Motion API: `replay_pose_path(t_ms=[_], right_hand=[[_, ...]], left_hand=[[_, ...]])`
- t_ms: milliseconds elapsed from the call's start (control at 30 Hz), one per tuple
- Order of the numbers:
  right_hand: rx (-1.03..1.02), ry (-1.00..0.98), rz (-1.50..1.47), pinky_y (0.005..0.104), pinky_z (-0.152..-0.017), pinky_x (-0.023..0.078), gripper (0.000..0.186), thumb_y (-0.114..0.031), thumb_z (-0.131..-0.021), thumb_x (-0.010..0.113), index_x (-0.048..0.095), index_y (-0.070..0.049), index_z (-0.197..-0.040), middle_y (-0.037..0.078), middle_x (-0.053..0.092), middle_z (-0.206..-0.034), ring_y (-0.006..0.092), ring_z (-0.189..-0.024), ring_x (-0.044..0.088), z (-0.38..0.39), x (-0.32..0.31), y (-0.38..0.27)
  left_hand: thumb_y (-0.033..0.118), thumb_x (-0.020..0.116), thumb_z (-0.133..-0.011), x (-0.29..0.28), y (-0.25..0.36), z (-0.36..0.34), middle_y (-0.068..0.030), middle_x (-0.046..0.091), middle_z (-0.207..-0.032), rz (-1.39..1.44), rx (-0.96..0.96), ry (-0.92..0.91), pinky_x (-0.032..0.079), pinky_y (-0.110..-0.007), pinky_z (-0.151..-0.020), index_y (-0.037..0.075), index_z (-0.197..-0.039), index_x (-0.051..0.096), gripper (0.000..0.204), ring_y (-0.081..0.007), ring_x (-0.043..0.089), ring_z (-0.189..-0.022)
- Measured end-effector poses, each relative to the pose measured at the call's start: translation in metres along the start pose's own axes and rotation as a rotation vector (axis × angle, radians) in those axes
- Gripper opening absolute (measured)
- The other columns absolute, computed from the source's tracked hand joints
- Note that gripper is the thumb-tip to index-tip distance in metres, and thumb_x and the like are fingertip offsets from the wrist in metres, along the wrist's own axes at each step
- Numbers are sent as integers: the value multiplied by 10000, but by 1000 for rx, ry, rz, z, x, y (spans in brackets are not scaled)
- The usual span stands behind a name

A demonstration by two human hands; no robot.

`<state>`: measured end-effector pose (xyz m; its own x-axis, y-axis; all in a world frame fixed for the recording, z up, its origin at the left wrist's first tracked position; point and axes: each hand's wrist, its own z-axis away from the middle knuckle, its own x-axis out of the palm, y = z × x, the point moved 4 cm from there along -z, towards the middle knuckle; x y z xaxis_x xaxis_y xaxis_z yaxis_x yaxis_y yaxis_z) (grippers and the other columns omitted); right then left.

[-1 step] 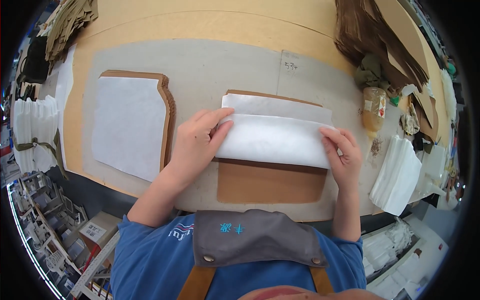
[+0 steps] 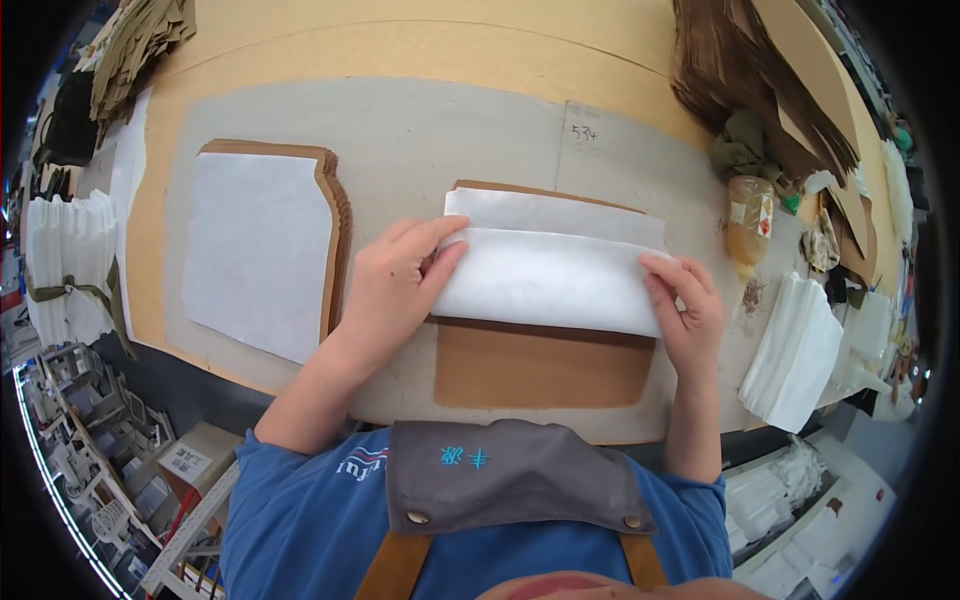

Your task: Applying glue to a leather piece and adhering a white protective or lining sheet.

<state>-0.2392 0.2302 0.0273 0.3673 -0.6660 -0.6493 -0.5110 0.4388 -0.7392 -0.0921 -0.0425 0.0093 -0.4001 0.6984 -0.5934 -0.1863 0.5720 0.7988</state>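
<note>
White sheet (image 2: 550, 275) over brown panel (image 2: 540, 368), held in narrow pinch at panel's left by left hand (image 2: 393, 278), likewise at panel's right by right hand (image 2: 692, 308)

Wore a blue shirt (image 2: 290, 530) and grey apron flap (image 2: 530, 495), with turquoise embroidery (image 2: 463, 458) on the flap, white print (image 2: 360, 468) left of it, mustard straps (image 2: 393, 568) below.

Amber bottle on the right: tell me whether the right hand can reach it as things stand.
Probably yes: the bottle is near the right hand, with nothing seen in between, though the hand would have to release the white sheet first.
</note>
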Motion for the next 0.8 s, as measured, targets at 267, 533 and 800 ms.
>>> replay_pose_path(t_ms=[267, 533, 800], right_hand=[[-20, -10, 29, 243, -698, 494, 211, 14, -896, 714, 762, -50, -1091, 80, 695, -965, 143, -810, 644, -5, 2, 6], [44, 35, 110, 260, -655, 484, 214, -14, -883, 734, 766, -64, -1088, 81, 697, -951, 143, -743, 614, 0, -5, 8], [136, -6, 79, 303, -600, 467, 201, -115, -899, 737, 770, -106, -1097, 61, 655, -857, 174, -673, 578, -4, 2, 15]], left_hand=[[66, 738, -889, 3, -2, -2, -53, 632, -808, -10, 1, -11, 474, -269, -591, 56, -1124, 748, 235, -122, 551, -629], [58, 746, -879, 10, 3, -5, -58, 647, -828, -10, -3, -12, 476, -267, -591, 58, -1113, 750, 234, -122, 553, -635], [39, 725, -898, 6, 3, -1, -13, 570, -784, -86, -83, -35, 426, -240, -604, 56, -1130, 755, 235, -88, 492, -650]])
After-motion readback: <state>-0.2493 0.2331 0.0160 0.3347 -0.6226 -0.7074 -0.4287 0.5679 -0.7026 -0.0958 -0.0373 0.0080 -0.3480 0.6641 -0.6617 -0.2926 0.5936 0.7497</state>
